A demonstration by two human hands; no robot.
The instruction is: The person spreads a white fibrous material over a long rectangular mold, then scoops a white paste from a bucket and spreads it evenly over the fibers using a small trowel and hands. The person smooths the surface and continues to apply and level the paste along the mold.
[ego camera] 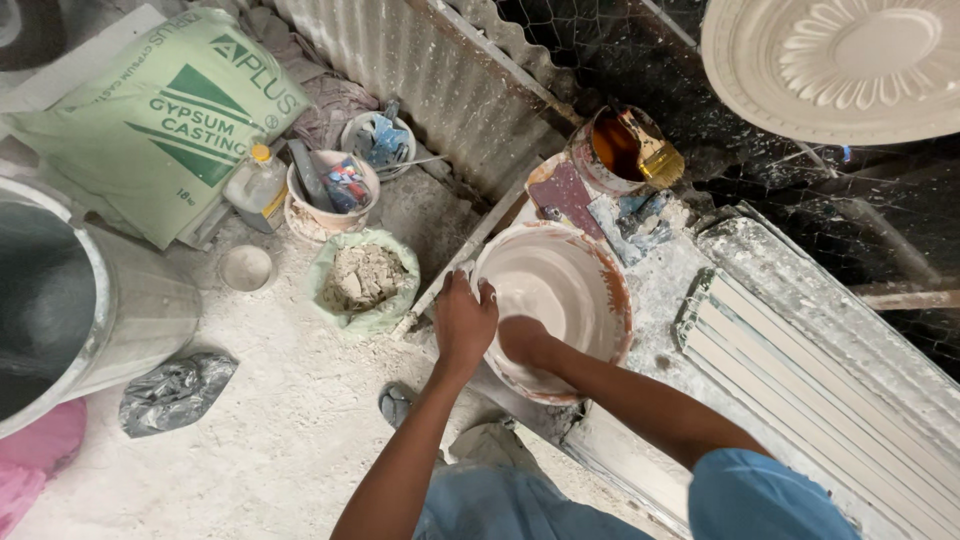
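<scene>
Left hand (463, 322) gripped the near-left rim of the white-coated bowl (570, 270), fingers (486, 292) hooked over the edge, likely to steady it. Right hand (524, 340) sat inside against the wet plaster; grip state unclear. Green bag of lumps (362, 278) just left of the gripping fingers, brush tub (625, 148) beyond.

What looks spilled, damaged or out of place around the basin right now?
White powder is spread across the floor and bench. The basin has a chipped, stained rim where the left hand holds it; the right hand is inside it. A crumpled grey bag lies loose on the floor.
</scene>
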